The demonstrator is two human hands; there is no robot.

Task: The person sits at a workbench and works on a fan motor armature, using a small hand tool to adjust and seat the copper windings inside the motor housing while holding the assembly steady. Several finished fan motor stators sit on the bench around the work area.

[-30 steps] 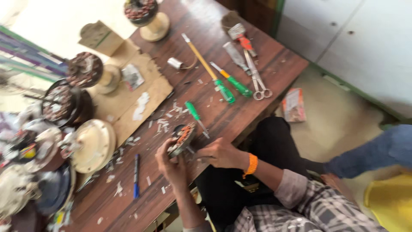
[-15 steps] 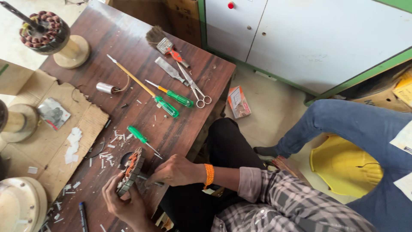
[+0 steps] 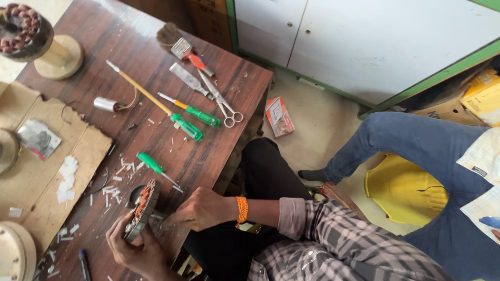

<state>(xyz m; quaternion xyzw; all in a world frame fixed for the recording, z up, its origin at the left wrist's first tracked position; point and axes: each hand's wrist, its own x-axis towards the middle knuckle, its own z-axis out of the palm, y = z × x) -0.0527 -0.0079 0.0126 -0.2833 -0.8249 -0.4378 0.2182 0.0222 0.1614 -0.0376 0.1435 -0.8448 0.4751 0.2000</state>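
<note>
Left hand [image 3: 136, 248] clasping a round motor winding [image 3: 139, 208] on edge at the near edge of the wooden table [image 3: 120, 41], flat face turned right. Right hand [image 3: 200, 209] clenched on something thin, cannot tell what, just right of the winding, tip aimed left at it. Green screwdriver [image 3: 151, 163] lying just beyond
</note>
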